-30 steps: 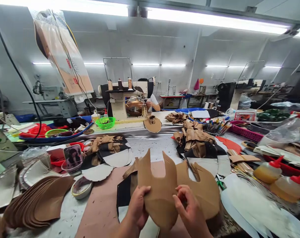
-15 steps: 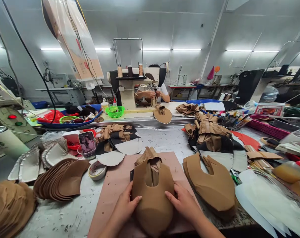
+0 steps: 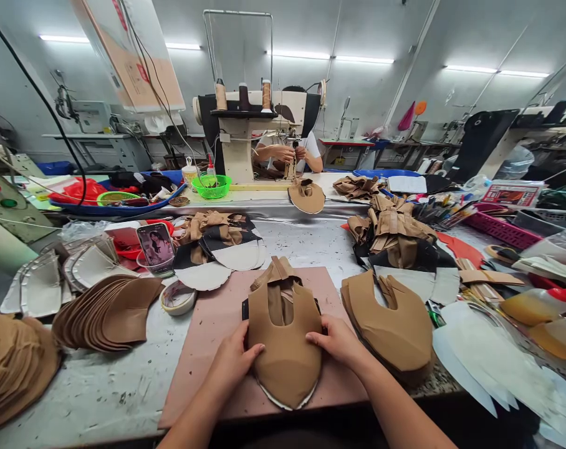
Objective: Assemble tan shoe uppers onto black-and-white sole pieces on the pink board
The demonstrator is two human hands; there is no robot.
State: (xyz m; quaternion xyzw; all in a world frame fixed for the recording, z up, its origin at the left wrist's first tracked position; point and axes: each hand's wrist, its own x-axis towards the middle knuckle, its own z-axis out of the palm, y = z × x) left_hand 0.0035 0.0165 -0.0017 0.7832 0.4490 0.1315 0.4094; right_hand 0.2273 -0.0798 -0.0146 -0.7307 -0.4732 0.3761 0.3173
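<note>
A brown, U-notched shoe upper piece (image 3: 287, 355) lies over a pink board (image 3: 194, 374), its rounded toe towards me and a white edge showing beneath it. My left hand (image 3: 234, 358) grips its left side, thumb on top and fingers partly hidden underneath. On the right side my right hand (image 3: 341, 342) holds it the same way. Strap-like brown parts show at the far end of the notch. Close by on the right rests a stack of similar brown pieces (image 3: 390, 324).
At left are stacked brown pieces (image 3: 108, 312), a tape roll (image 3: 177, 297) and a phone (image 3: 156, 246). White sheets (image 3: 502, 362) lie at right. Beyond the table, a person's hands (image 3: 287, 153) work at a sewing machine (image 3: 239, 149).
The view has shifted, so the table sits higher in the picture. The brown piece's toe now lies flatter, with its white edge visible; both hands still hold its sides.
</note>
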